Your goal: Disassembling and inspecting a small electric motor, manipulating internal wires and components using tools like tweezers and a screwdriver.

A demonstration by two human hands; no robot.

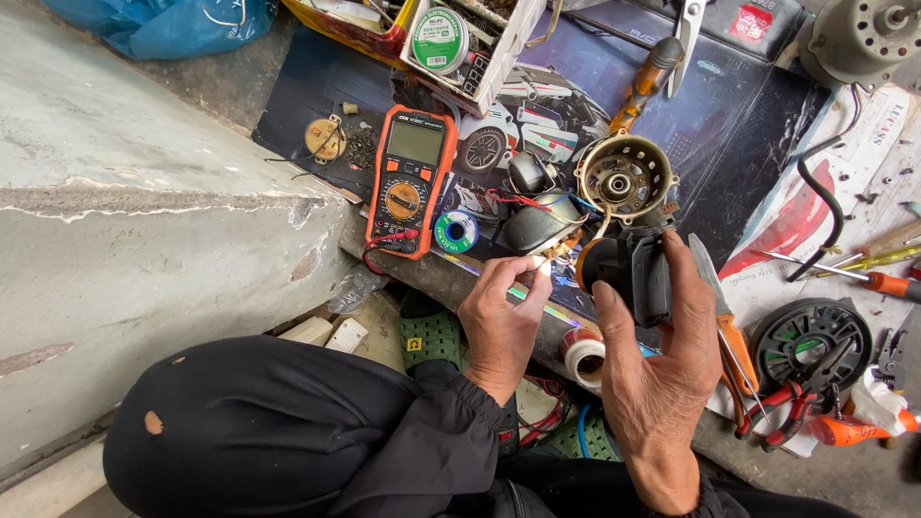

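Right hand [662, 374] fingers grip black tool [638, 273].

At the upper right corner, a grey metal motor housing [863, 36] is cut by the frame edge; the blue plastic bag [163, 24], upper left, likewise.

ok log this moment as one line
left hand: pinching small brass part | right hand: gripping black motor piece | multimeter: left of the hands, on mat
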